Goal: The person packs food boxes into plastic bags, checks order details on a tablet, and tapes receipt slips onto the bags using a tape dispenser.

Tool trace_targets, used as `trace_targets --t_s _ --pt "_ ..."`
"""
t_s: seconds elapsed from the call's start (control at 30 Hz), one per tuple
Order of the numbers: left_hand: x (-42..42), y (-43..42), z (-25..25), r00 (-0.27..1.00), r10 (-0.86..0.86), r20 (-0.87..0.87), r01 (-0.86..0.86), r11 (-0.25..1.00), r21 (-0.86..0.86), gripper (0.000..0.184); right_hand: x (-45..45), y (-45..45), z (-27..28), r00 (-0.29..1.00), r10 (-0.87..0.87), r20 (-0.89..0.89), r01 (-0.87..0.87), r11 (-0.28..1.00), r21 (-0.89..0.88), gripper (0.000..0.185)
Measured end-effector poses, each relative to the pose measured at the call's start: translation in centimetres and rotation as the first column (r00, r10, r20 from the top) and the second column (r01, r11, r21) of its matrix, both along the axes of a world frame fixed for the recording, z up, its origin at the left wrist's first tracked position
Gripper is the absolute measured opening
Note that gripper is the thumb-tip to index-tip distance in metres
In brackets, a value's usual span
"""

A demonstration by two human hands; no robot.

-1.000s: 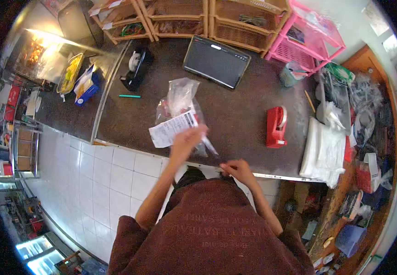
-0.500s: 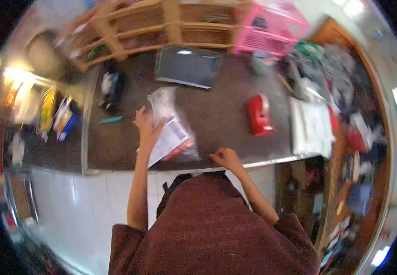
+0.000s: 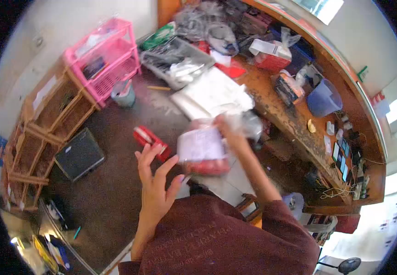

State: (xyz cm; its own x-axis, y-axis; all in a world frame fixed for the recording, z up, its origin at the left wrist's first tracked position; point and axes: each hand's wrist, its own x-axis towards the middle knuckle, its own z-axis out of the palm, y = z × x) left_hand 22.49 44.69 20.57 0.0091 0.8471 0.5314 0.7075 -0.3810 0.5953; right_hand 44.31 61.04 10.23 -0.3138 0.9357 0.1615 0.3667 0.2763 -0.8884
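My right hand point(image 3: 229, 130) is closed on the top of a clear plastic package point(image 3: 205, 167) with a white printed paper and something red in it. The package hangs over the table's front edge, blurred by motion. My left hand point(image 3: 156, 185) is beside it on the left, fingers spread and holding nothing. Its fingertips are close to the paper; whether they touch it I cannot tell. Just beyond the left fingertips, a red tape dispenser point(image 3: 162, 152) lies on the dark table point(image 3: 111, 197).
White plastic sheets point(image 3: 212, 94) and a grey tray point(image 3: 161, 59) of bags lie farther back. At left stand a pink rack point(image 3: 116, 68), wooden shelves point(image 3: 38, 133) and a flat black device point(image 3: 79, 155). A worn wooden counter point(image 3: 290, 119) with a blue bin point(image 3: 324, 98) runs along the right.
The view has turned to the right. The package, which lay on the table under my left hand, is now up in my right hand. My left hand has come off it.
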Motion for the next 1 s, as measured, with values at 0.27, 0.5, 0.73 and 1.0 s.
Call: trace_targets --t_s 0.27,0.5,0.73,1.0 --pt "2.8 5.4 -5.2 0.973 0.19 0.13 -0.14 0.937 -0.321 0.024 22.0 23.9 1.2 0.97 -0.062 0.234 0.052 0.998 0.045 0.035" --pt "4.2 7.0 -6.4 0.921 0.372 0.117 -0.305 0.874 -0.379 0.023 20.5 31.1 -4.4 0.884 -0.409 0.228 0.148 0.705 0.694 0.015" --pt "4.8 7.7 -6.5 0.93 0.361 0.074 -0.311 0.877 -0.367 0.021 6.2 27.7 -11.2 0.479 0.479 0.735 -0.753 0.655 0.063 0.021" --pt "4.5 5.0 -7.9 0.87 0.48 0.108 -0.385 0.801 -0.459 0.019 6.9 28.7 -11.6 0.393 0.468 0.792 -0.841 0.53 0.104 0.017"
